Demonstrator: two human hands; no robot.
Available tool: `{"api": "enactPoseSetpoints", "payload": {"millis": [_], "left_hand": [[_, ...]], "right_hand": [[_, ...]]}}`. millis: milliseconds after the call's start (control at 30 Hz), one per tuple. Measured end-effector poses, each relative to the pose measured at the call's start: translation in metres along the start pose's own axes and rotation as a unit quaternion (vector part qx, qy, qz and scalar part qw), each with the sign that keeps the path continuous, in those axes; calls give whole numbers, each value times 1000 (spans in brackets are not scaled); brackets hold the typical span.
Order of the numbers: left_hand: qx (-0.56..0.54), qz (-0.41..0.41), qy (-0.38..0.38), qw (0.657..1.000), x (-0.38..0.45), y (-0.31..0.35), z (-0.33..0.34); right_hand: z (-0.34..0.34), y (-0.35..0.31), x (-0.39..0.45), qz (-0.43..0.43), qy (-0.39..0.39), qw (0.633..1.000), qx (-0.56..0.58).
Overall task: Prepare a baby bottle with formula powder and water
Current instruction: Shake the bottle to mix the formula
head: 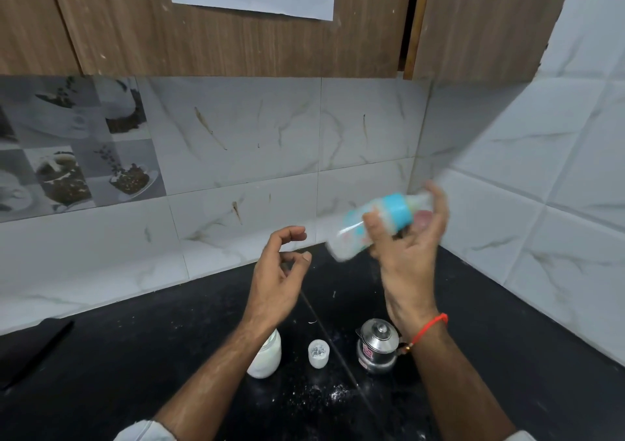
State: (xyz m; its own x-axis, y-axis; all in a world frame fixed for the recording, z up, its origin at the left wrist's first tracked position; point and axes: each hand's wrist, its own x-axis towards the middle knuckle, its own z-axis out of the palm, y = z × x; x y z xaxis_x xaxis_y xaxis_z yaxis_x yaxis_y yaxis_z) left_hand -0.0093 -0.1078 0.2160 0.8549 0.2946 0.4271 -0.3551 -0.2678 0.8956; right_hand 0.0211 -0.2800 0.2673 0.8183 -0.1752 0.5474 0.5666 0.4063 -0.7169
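Motion-blurred baby bottle (372, 226); powder jar (267, 359) partly behind left forearm.

The baby bottle (375, 226) is held tilted above the black counter (169, 356), its base down to the left and its capped top up to the right, near the tiled corner. A blue collar ring is fitted below a clear cap; the body is blurred, and appears pale with coloured prints. A jar of white powder (267, 359) stands upright on the counter, with a small white cap (318, 353) just beside it.
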Motion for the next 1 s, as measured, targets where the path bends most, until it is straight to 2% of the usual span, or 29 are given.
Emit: {"api": "enactPoseSetpoints", "payload": {"millis": [67, 167, 200, 300, 433, 533, 600, 700, 733, 833, 867, 1000], "left_hand": [[0, -3, -4, 1000, 0, 0, 2], [6, -8, -5, 1000, 1, -2, 5], [7, -10, -6, 1000, 1, -2, 6], [6, -2, -11, 1000, 2, -1, 9], [-3, 2, -8, 1000, 5, -2, 16], [-11, 3, -16, 1000, 5, -4, 22], [-9, 6, -18, 1000, 5, -6, 24], [-12, 7, -12, 1000, 4, -10, 25], [-13, 6, -12, 1000, 3, -11, 25], [-8, -1, -16, 1000, 4, -12, 24], [-5, -4, -16, 1000, 5, -13, 23], [2, -5, -6, 1000, 5, -14, 20]], "right_hand": [[-4, 3, -1, 34, -39, 999, -6], [-9, 3, 5, 23, 26, 999, 28], [-9, 3, 6, 34, 23, 999, 30], [-11, 5, 2, 31, -35, 999, -25], [-14, 7, 4, -8, 17, 1000, -7], [-17, 7, 5, 38, -75, 994, -69], [-18, 7, 4, 53, -77, 992, -80], [-20, 7, 8, 1, 2, 999, -45], [-21, 7, 10, -11, -3, 998, -62], [-23, 8, 7, 10, -141, 974, -178], [-22, 7, 4, 1, -156, 969, -194], [-20, 5, 0, -151, -65, 974, -155]]}}
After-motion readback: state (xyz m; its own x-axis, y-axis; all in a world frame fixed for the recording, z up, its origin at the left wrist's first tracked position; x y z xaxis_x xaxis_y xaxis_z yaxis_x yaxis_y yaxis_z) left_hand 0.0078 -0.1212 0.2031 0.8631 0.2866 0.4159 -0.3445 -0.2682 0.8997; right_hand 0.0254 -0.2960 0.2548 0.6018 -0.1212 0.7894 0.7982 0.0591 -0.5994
